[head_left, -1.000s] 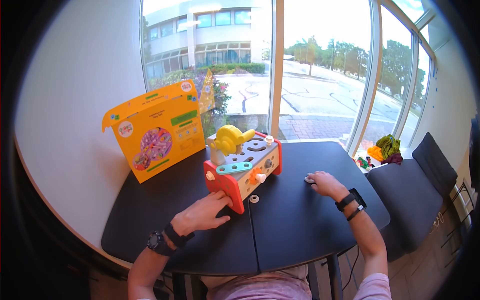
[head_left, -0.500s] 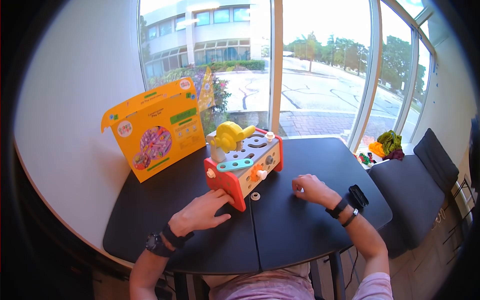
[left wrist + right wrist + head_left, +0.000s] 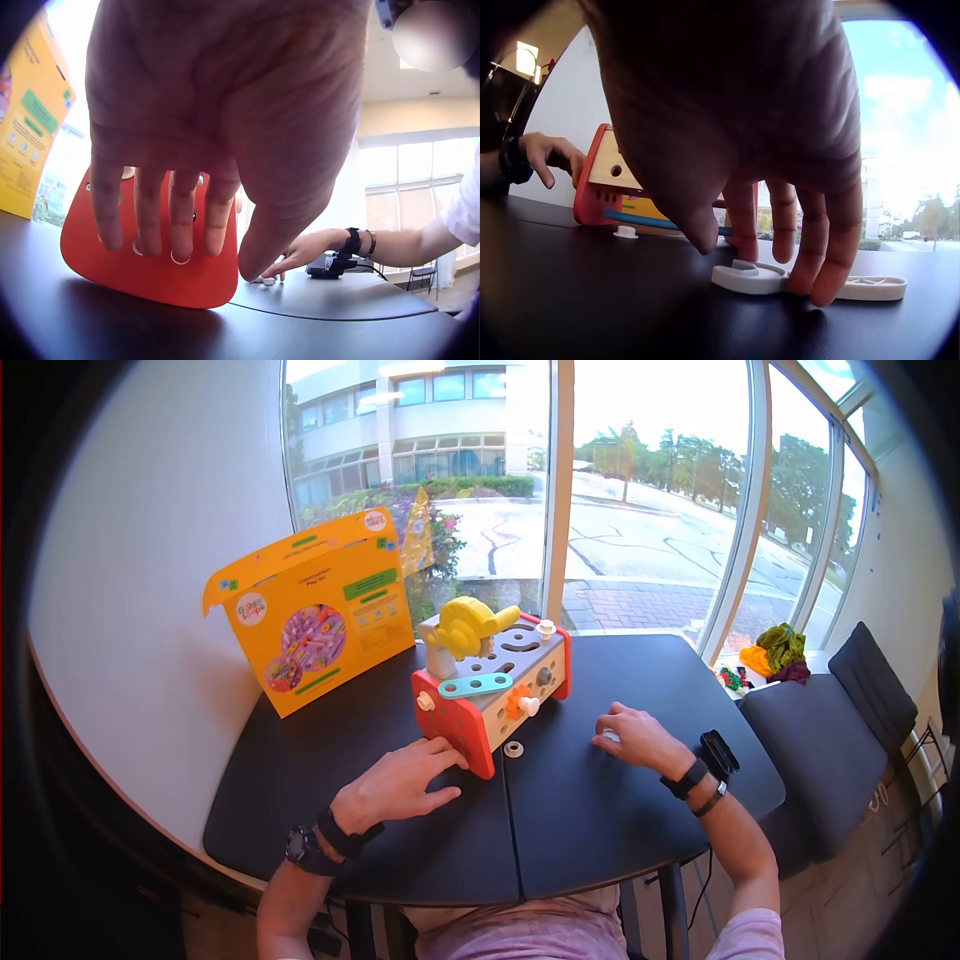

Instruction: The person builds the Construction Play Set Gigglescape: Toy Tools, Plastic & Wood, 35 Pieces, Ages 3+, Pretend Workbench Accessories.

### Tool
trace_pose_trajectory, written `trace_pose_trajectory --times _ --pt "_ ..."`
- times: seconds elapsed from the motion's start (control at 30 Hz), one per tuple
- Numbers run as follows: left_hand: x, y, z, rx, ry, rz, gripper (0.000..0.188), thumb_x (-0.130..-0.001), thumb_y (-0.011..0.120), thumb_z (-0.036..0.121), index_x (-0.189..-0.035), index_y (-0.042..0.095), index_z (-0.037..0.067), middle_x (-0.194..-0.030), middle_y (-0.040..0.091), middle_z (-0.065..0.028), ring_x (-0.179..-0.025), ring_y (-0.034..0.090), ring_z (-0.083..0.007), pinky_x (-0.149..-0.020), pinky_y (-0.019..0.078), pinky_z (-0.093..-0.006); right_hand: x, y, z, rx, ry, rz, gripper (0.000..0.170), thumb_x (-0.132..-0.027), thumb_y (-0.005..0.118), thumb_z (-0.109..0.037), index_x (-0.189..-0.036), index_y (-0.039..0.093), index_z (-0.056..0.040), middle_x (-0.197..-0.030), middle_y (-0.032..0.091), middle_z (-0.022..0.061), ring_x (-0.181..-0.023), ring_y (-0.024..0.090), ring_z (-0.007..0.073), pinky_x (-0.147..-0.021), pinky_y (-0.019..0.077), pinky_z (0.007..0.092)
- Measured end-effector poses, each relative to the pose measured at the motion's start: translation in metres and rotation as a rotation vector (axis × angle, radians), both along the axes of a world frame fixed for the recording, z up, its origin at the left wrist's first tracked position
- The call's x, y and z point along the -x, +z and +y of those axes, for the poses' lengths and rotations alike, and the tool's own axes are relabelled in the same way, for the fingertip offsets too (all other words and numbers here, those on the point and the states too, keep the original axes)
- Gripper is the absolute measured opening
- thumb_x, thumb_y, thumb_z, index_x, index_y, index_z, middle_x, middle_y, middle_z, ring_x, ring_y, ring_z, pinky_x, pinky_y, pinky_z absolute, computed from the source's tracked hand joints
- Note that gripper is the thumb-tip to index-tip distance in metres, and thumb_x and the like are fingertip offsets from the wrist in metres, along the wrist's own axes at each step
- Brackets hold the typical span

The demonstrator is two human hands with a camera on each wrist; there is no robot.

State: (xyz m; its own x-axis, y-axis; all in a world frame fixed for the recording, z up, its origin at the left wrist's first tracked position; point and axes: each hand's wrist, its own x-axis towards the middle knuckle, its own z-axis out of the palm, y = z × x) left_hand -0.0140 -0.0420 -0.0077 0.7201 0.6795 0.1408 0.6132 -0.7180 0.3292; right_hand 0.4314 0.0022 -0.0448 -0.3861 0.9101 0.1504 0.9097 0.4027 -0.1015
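Note:
A toy workbench (image 3: 500,695) with red ends, pegs and a yellow toy saw-like piece (image 3: 465,628) on top stands mid-table. My left hand (image 3: 395,785) rests straight fingers (image 3: 180,225) against its near red end panel (image 3: 154,281). To the right of the bench, my right hand (image 3: 643,740) hovers low over a flat whitish toy piece (image 3: 750,279) with a round end and a long handle. The fingertips (image 3: 825,289) stand right at its handle, while the thumb hangs apart. A small white nut (image 3: 513,749) lies beside the bench, between the hands.
An orange toy box (image 3: 315,615) stands at the back left, against the wall. Right of my right wrist lies a black case-like object (image 3: 718,755). Large windows (image 3: 655,560) border the table's far side. A dark chair (image 3: 800,730) with colourful cloth beyond it is at the right.
My right hand has shifted left and nearer, with the whitish piece now closer to me too. The black object behind the wrist has come into sight. My left hand stays against the bench.

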Motion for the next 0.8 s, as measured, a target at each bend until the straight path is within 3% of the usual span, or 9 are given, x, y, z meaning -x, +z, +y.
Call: trace_pose_trajectory --times 0.13,0.23,0.43,0.8 --pt "0.003 -0.001 0.0 -0.019 -0.001 -0.005 0.038 -0.103 0.078 0.027 -0.137 0.071 0.01 -0.14 0.068 -0.0135 -0.136 0.064 -0.0372 -0.115 0.0531 -0.0478 -0.006 0.012 -0.009 0.149 -0.009 -0.061 0.029 -0.101 0.078 -0.025 -0.123 0.076 -0.0061 -0.125 0.069 0.0185 -0.111 0.072 0.0416 -0.097 0.0602 0.0509" --pt "0.004 0.002 0.0 -0.028 -0.001 -0.014 0.038 -0.103 0.078 0.027 -0.136 0.071 0.01 -0.139 0.068 -0.0133 -0.135 0.064 -0.0371 -0.115 0.0533 -0.0476 -0.011 0.012 -0.017 0.055 -0.001 0.052 0.023 -0.097 0.075 -0.011 -0.119 0.075 -0.0036 -0.121 0.069 0.0188 -0.115 0.07 0.0421 -0.1 0.0588 0.0511" --pt "0.0 0.0 0.002 -0.036 -0.02 -0.03 0.037 -0.103 0.078 0.028 -0.135 0.072 0.01 -0.136 0.069 -0.0127 -0.134 0.065 -0.036 -0.112 0.056 -0.0468 0.002 0.0 -0.003 0.099 0.127 0.026 0.037 -0.095 0.07 -0.001 -0.132 0.075 -0.0004 -0.124 0.071 0.018 -0.123 0.069 0.0413 -0.11 0.056 0.0494" --pt "0.0 0.0 -0.001 -0.045 -0.025 -0.029 0.036 -0.103 0.078 0.027 -0.134 0.072 0.009 -0.136 0.069 -0.0124 -0.133 0.065 -0.036 -0.111 0.0561 -0.0469 0.073 -0.014 0.04 0.056 0.355 0.105 0.061 -0.088 0.059 0.014 -0.145 0.07 -0.0002 -0.144 0.072 0.0217 -0.13 0.07 0.0424 -0.109 0.0591 0.0493"
